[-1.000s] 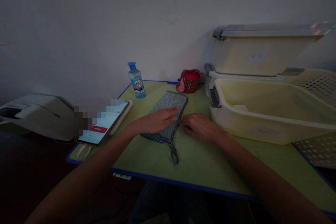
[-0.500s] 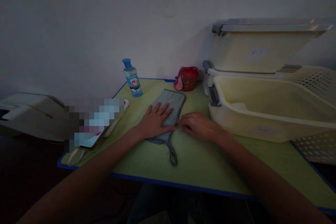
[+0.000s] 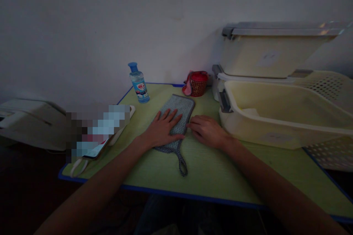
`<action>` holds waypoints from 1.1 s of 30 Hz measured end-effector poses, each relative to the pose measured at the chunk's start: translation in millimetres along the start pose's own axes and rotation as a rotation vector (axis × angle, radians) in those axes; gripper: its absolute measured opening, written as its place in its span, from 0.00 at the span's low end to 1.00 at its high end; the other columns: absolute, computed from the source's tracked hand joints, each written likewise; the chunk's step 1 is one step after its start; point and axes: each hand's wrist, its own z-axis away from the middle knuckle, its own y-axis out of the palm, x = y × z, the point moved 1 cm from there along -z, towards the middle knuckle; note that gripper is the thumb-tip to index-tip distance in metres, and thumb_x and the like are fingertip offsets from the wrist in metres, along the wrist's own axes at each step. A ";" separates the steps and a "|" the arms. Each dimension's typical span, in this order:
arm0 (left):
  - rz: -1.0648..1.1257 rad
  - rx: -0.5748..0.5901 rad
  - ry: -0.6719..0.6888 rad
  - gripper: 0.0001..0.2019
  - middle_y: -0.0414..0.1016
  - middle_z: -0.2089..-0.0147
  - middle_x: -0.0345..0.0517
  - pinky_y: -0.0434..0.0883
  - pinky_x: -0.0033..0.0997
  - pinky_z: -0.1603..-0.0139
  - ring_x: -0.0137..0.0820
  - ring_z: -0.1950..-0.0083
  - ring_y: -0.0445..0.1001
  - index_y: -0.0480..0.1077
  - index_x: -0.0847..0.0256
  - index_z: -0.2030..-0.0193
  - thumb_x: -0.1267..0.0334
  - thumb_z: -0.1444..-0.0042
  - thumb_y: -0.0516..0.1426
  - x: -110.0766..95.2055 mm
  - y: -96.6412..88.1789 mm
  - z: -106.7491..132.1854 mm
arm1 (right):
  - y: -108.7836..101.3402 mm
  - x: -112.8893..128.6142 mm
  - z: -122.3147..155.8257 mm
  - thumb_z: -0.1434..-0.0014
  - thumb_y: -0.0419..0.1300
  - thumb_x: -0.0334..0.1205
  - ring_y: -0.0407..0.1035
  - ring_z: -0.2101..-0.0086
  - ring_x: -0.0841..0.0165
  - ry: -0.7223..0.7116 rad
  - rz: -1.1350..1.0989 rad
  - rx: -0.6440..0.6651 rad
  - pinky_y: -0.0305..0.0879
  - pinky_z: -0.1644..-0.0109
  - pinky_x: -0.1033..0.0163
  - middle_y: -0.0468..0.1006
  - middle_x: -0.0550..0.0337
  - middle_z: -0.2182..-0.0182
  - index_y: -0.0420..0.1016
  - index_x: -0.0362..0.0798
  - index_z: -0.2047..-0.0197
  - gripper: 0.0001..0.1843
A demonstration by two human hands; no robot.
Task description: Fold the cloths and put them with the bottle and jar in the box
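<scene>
A folded grey-blue cleaning cloth [image 3: 180, 105] with a dark checked border and a hanging loop lies flat on the green table [image 3: 215, 180]. My left hand [image 3: 164, 128] rests palm down on the cloth's left and middle part, fingers spread. At the cloth's right edge is my right hand [image 3: 206, 130], its fingers curled together and their tips meeting the border. The loop trails toward the table's front edge, below both hands. Part of the cloth is hidden under my left palm.
A blue bottle [image 3: 140, 86] stands at the back left, and a small red woven basket [image 3: 198, 83] by the wall. Cream storage bins [image 3: 275, 132] are at the right, some stacked. A phone [image 3: 110, 126], partly blurred out, leans on the left. A white case [image 3: 33, 125] sits beyond.
The view has shifted very slightly. Both hands and the cloth keep nearly the same positions.
</scene>
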 end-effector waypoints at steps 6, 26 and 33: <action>-0.014 0.010 0.015 0.39 0.39 0.31 0.52 0.44 0.54 0.38 0.49 0.32 0.40 0.43 0.57 0.34 0.35 0.48 0.39 -0.6 -0.3 1.0 | 8.1 -1.5 -3.7 0.44 0.50 0.28 0.64 0.50 0.62 0.028 -0.066 -0.050 0.61 0.46 0.55 0.69 0.45 0.49 0.69 0.38 0.49 0.19; 0.055 -0.067 -0.039 0.29 0.41 0.31 0.51 0.47 0.52 0.37 0.44 0.32 0.42 0.48 0.57 0.36 0.46 0.39 0.34 -17.7 -4.8 5.9 | 2.8 -15.3 0.4 0.45 0.50 0.26 0.68 0.59 0.65 0.225 -0.043 -0.025 0.62 0.54 0.62 0.75 0.48 0.59 0.73 0.39 0.60 0.13; 0.024 -0.001 0.067 0.26 0.40 0.31 0.48 0.44 0.49 0.36 0.40 0.32 0.41 0.43 0.55 0.34 0.50 0.38 0.36 8.5 -2.8 2.1 | -11.0 36.0 0.0 0.40 0.51 0.46 0.66 0.62 0.65 -0.295 -0.028 0.077 0.61 0.58 0.60 0.74 0.53 0.64 0.72 0.43 0.62 0.15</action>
